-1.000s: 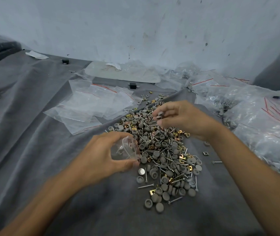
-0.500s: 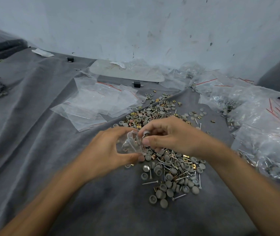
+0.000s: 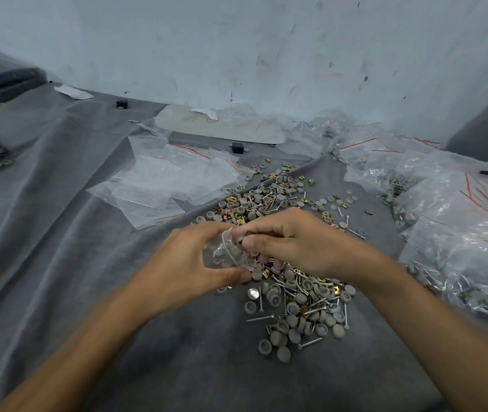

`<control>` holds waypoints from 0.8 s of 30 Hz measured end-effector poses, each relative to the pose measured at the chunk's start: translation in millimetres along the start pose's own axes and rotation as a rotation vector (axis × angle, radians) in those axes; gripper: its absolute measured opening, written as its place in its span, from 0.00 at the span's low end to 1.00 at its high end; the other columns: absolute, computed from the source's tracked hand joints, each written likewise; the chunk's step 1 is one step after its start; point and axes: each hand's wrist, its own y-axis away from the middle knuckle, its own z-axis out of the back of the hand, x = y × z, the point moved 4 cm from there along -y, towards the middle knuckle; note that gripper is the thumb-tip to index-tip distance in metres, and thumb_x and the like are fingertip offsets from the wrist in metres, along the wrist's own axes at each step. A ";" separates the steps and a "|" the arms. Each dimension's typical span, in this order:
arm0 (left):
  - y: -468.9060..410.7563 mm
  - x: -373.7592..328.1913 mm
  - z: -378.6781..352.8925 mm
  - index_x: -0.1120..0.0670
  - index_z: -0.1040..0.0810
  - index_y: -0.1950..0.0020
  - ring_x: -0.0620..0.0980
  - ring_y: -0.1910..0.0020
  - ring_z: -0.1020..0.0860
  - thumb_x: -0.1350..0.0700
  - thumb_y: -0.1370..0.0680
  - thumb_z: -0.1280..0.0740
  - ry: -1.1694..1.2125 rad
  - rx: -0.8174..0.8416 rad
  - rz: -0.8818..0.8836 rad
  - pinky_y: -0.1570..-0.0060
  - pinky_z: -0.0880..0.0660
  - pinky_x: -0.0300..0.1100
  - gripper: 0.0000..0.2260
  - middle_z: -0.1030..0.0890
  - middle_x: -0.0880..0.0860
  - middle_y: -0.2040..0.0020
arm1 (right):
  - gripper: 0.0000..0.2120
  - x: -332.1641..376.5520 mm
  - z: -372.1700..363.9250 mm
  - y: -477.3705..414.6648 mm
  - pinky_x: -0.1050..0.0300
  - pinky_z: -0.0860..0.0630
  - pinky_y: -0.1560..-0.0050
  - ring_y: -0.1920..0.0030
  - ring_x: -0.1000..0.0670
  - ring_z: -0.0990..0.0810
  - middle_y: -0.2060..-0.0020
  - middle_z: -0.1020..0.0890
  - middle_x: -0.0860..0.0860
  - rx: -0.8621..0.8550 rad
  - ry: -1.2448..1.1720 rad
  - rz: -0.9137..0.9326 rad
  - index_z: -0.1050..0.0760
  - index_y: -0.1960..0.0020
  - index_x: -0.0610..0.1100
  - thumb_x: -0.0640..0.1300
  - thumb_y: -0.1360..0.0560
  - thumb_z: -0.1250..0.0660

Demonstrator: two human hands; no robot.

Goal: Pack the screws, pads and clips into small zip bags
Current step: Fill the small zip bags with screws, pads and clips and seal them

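Your left hand (image 3: 186,263) grips the bag (image 3: 225,252). Its mouth faces your right hand (image 3: 293,242), whose fingers (image 3: 256,242) pinch parts (image 3: 240,239) at that mouth. Spread the mouth wide and release inside, above the pile (image 3: 299,301). Grey cloth covers the surface (image 3: 58,233). Spare bags (image 3: 171,179) lie left and filled bags (image 3: 459,233) right, below a scuffed wall (image 3: 237,55).

Hands: 2, left hand (image 3: 186,263) and right hand (image 3: 293,242). Zip bag (image 3: 225,252) in the fingers: 1. Black blocks (image 3: 121,104): 2. Grey pads (image 3: 278,337), screws (image 3: 260,318), gold clips (image 3: 232,199): dozens each, uncountable. Empty bags (image 3: 159,176), filled bags (image 3: 459,233): several each, overlapping, exact count indeterminate
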 end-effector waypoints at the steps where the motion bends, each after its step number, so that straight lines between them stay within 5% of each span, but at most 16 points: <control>1: 0.0 -0.2 0.7 0.34 0.23 0.40 0.34 0.44 0.22 0.36 0.34 0.22 0.000 -0.002 0.003 0.45 0.24 0.42 0.24 0.19 0.32 0.45 | 0.11 0.9 0.6 0.4 0.54 0.18 0.61 0.60 0.50 0.16 0.57 0.13 0.56 0.006 0.004 0.006 0.19 0.38 0.59 0.49 0.19 0.33; 5: 0.1 0.0 3.7 0.35 0.23 0.37 0.33 0.42 0.23 0.32 0.35 0.24 -0.020 -0.001 0.039 0.40 0.25 0.42 0.28 0.19 0.34 0.43 | 0.11 -5.4 13.9 4.6 0.56 0.32 0.73 0.72 0.54 0.28 0.71 0.21 0.55 -0.051 0.038 0.005 0.19 0.38 0.63 0.52 0.19 0.32; 8: 0.5 -1.0 5.2 0.39 0.23 0.35 0.33 0.39 0.25 0.29 0.39 0.27 -0.030 0.009 0.067 0.37 0.27 0.40 0.34 0.20 0.35 0.40 | 0.11 -21.2 27.4 10.0 0.71 0.32 0.65 0.64 0.65 0.23 0.63 0.20 0.71 -0.119 0.278 -0.066 0.17 0.39 0.58 0.49 0.21 0.30; 12: 1.1 -2.9 5.5 0.35 0.26 0.36 0.33 0.39 0.25 0.28 0.39 0.28 -0.021 0.028 0.084 0.38 0.28 0.37 0.33 0.22 0.35 0.38 | 0.16 -40.9 27.2 18.2 0.61 0.29 0.52 0.54 0.60 0.24 0.45 0.18 0.58 -0.046 0.674 -0.242 0.23 0.32 0.56 0.50 0.20 0.32; 14: 1.1 -3.1 5.4 0.35 0.25 0.35 0.34 0.38 0.25 0.28 0.39 0.28 -0.022 0.030 0.089 0.36 0.28 0.39 0.33 0.22 0.36 0.38 | 0.13 -43.6 21.7 21.1 0.61 0.26 0.47 0.54 0.60 0.24 0.47 0.18 0.58 -0.018 0.640 -0.252 0.21 0.36 0.55 0.50 0.20 0.31; 16: 0.9 -3.7 5.6 0.37 0.25 0.34 0.35 0.38 0.25 0.28 0.39 0.28 -0.028 0.027 0.091 0.35 0.27 0.42 0.34 0.22 0.36 0.38 | 0.11 -43.7 13.0 22.0 0.68 0.27 0.53 0.55 0.63 0.23 0.52 0.19 0.61 0.038 0.568 -0.241 0.19 0.39 0.53 0.50 0.21 0.30; 20: 1.6 -4.3 6.0 0.37 0.25 0.34 0.35 0.38 0.26 0.28 0.39 0.29 -0.044 0.026 0.093 0.34 0.28 0.42 0.35 0.23 0.36 0.37 | 0.13 -49.1 -0.5 18.0 0.53 0.26 0.41 0.42 0.52 0.24 0.44 0.21 0.55 0.106 0.675 -0.268 0.23 0.36 0.53 0.50 0.20 0.32; 24: 1.8 -3.9 6.4 0.39 0.24 0.33 0.35 0.37 0.25 0.28 0.39 0.29 -0.029 0.028 0.095 0.34 0.28 0.42 0.36 0.22 0.36 0.36 | 0.17 -53.7 -5.6 15.4 0.51 0.27 0.39 0.38 0.49 0.25 0.39 0.23 0.52 0.073 0.669 -0.290 0.26 0.33 0.53 0.52 0.21 0.32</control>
